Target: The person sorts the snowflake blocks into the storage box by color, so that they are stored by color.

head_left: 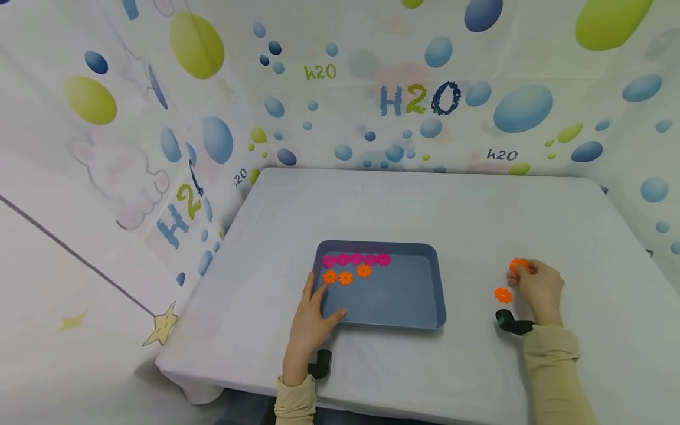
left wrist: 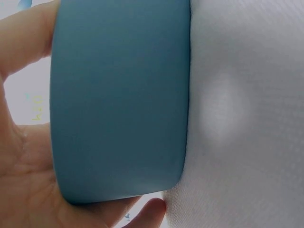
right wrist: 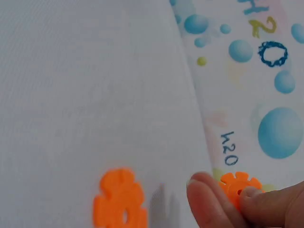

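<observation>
A blue-grey tray [head_left: 390,295] lies on the white cloth with several pink notched plastic discs [head_left: 356,259] in a row along its back. Three orange notched discs [head_left: 345,278] form a second line below them. My left hand [head_left: 310,321] rests at the tray's near left corner, fingers spread along the left side and thumb over the front rim. In the left wrist view the tray's outer wall [left wrist: 121,99] covers part of that hand. To the tray's right, my right hand [head_left: 540,289] pinches an orange notched disc [right wrist: 240,186] between thumb and finger. Another orange disc [head_left: 503,295] lies just beside it.
The white-clothed table [head_left: 419,206] extends behind and around the tray. A curtain [head_left: 366,130] printed with bubbles and letters hangs behind it. Black wrist camera mounts [head_left: 512,323] sit at both wrists, the right one close to the loose disc.
</observation>
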